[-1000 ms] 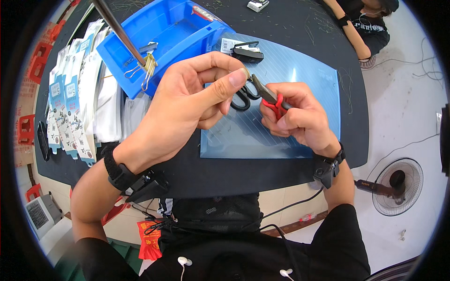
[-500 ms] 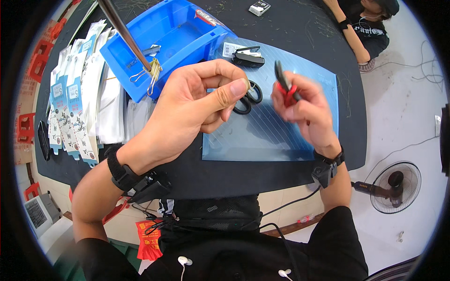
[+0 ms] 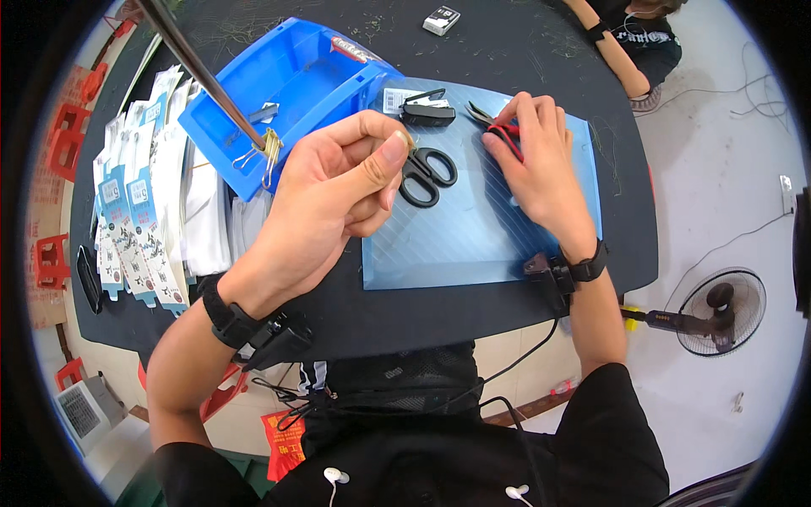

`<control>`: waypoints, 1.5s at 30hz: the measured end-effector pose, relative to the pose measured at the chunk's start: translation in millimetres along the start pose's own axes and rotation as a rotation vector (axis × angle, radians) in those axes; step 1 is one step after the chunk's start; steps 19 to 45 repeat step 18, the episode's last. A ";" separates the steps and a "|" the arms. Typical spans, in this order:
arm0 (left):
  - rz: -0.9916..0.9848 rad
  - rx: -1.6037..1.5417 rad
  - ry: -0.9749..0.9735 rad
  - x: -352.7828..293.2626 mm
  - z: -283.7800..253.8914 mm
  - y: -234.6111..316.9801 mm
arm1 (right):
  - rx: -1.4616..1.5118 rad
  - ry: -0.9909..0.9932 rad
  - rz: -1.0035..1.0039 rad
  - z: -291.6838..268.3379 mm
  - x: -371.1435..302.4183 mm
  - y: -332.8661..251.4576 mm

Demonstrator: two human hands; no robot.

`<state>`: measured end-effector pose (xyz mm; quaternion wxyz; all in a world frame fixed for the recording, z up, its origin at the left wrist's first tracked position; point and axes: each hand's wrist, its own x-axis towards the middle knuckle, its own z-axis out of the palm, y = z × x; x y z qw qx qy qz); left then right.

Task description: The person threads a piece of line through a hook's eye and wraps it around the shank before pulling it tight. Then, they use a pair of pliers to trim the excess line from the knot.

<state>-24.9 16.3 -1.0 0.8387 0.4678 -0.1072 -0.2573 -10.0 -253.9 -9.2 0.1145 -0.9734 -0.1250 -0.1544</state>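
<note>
My left hand point(image 3: 342, 177) is raised over the left part of a blue translucent folder point(image 3: 405, 262), thumb and forefinger pinched together. A tiny yellowish-green bit shows at the fingertips, too small to name. My right hand point(image 3: 541, 156) is low over the folder's far right part, its fingers around the red handles of a pair of pliers point(image 3: 507, 135); the dark jaws point to the far left. Black-handled scissors point(image 3: 433, 169) lie between my hands, their blades mostly hidden by my left hand. Beyond them sits a black stapler point(image 3: 428, 111).
A blue plastic bin point(image 3: 291, 63) stands at the far left, a metal pole point(image 3: 203, 76) with a gold binder clip point(image 3: 271, 145) in front. Printed packaging cards point(image 3: 139, 203) are heaped on the left. Another person's arm point(image 3: 621, 63) rests at the far right; a fan point(image 3: 718, 313) stands beyond the table.
My right hand has moved away from me and lowered to the folder with the pliers. My left hand keeps its pinch. The whole view has shifted slightly, uncovering more of the scissors.
</note>
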 end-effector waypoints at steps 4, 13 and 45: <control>0.004 0.007 -0.023 0.5 -1.2 1.3 | 0.126 0.116 -0.115 -19.0 -0.2 -18.0; 0.003 -0.032 -0.065 0.9 -2.1 0.8 | 0.129 -0.046 -0.231 -8.9 -12.2 -75.9; -0.001 -0.084 -0.166 2.9 -8.0 -1.1 | 0.064 -0.169 -0.083 -17.5 -9.3 -80.8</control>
